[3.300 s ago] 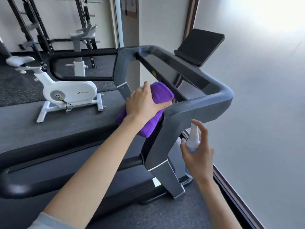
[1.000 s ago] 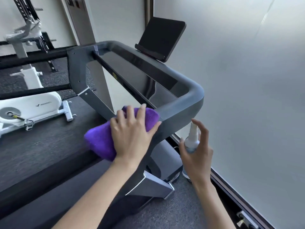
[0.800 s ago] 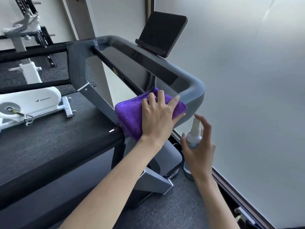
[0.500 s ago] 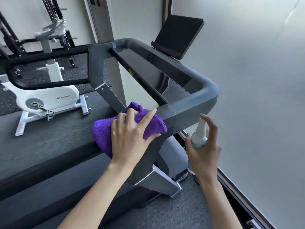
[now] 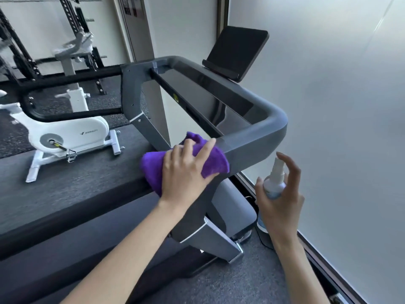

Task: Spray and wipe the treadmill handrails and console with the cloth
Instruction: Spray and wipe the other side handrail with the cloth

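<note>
Left hand: the left hand [image 5: 186,172] lies flat on the purple cloth [image 5: 213,163], fingers spread, so it can push hard and rub.
Cloth: it sits on the near handrail [image 5: 252,143], just where the rail bends at the corner.
Right hand: the right hand [image 5: 280,200] grips the spray bottle [image 5: 274,183], one finger up by the top, I think ready to squirt.
Bottle: held just beside the rail, nozzle up.
Console: the dark console [image 5: 208,99] sits between the rails, with nothing touching it.
</note>
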